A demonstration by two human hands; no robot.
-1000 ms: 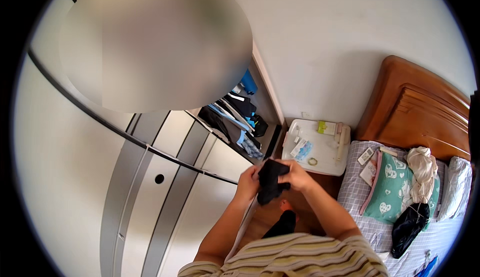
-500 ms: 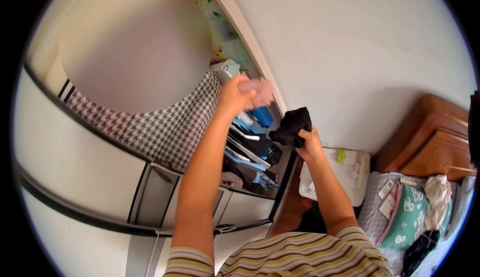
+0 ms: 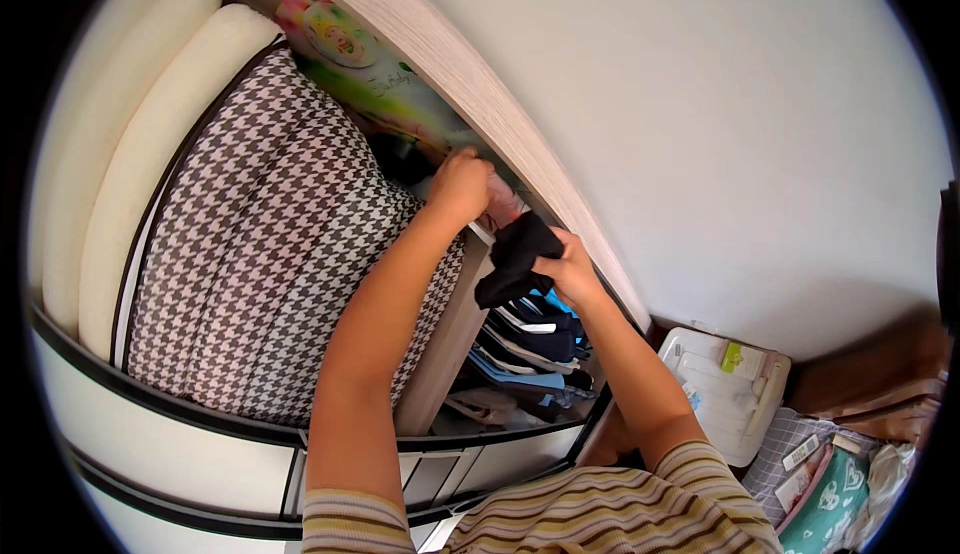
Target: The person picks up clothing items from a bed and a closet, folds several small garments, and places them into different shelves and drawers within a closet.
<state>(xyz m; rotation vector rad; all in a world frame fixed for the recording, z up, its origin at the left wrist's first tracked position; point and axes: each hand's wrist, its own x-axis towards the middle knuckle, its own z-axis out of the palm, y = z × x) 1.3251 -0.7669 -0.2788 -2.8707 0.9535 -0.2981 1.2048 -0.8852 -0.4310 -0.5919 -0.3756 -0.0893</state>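
Note:
My left hand (image 3: 460, 192) is closed at the top shelf, on a small pinkish cloth (image 3: 502, 202) partly hidden behind the fingers. My right hand (image 3: 572, 272) grips a bunched black cloth (image 3: 518, 262), which hangs just below and right of the pink one. A large houndstooth-patterned storage bag (image 3: 270, 224) stands to the left of my left arm. Under the black cloth, several garments (image 3: 530, 344) hang in the open wardrobe compartment.
Cream fluffy bedding (image 3: 170, 134) stands at the far left of the shelf. A pale wooden side panel (image 3: 470, 74) borders the wall. At the lower right are a white plastic lid or box (image 3: 725, 379) and a green patterned pillow (image 3: 830, 499) on the bed.
My left hand with the pink cloth has gone in at the shelf's right end. The black cloth, in my right hand, is now close beside it. The view has shifted toward the wardrobe.

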